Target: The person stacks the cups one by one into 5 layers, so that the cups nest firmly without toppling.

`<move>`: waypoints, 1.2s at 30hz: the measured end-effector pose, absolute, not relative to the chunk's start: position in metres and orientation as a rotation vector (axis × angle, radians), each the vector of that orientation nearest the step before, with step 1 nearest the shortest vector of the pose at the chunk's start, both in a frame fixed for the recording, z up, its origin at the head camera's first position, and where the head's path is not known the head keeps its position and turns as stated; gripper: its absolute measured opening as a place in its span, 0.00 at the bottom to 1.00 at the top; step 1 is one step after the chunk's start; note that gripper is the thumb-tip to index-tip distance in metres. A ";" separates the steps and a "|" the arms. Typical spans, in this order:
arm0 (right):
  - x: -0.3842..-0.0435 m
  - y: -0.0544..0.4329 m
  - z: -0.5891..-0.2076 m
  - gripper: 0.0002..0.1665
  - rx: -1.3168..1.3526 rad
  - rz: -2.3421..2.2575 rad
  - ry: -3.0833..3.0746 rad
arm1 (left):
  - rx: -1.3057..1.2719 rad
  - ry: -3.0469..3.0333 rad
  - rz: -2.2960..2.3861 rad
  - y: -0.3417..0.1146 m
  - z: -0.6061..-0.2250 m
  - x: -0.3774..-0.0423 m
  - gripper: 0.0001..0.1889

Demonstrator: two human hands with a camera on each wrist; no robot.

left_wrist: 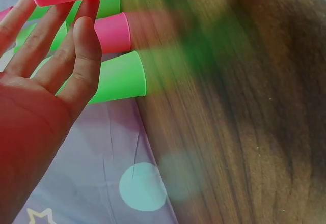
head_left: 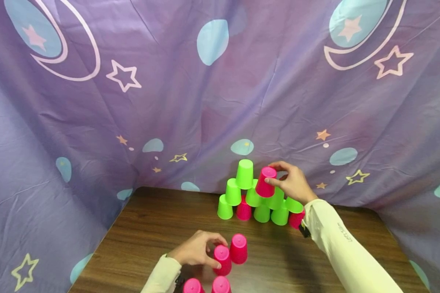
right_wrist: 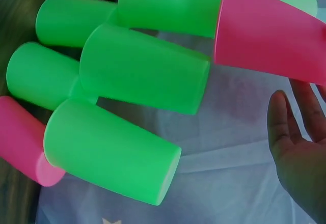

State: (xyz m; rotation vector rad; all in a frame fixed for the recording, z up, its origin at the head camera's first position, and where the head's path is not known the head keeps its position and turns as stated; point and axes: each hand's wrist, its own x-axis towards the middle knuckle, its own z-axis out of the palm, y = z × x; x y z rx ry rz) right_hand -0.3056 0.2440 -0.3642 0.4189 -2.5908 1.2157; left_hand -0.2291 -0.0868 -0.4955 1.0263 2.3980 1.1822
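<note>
Between thumb and fingers, my right hand holds a pink cup upside down above the second row of a cup pyramid. Whether its rim touches the green cups below cannot be told. A green cup tops the pyramid just left of it. The bottom row mixes green cups with pink ones, such as this pink cup. Nearer me, my left hand grips another upturned pink cup by its sides, at or just over the table. Its rim shows along the top of the left wrist view.
Close behind the left hand's cup stands one more pink cup. Two others, a pink cup and a pink cup, are cut off by the front frame edge. A patterned purple cloth hangs behind the brown wooden table.
</note>
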 end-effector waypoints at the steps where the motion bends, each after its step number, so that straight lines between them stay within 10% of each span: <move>1: -0.308 0.244 -0.364 0.25 0.414 1.193 -2.592 | 1.022 2.395 1.186 -0.087 -0.496 -0.229 0.26; 36: -0.317 0.253 -0.374 0.37 0.327 1.164 -2.624 | 1.038 2.504 1.164 -0.090 -0.491 -0.231 0.22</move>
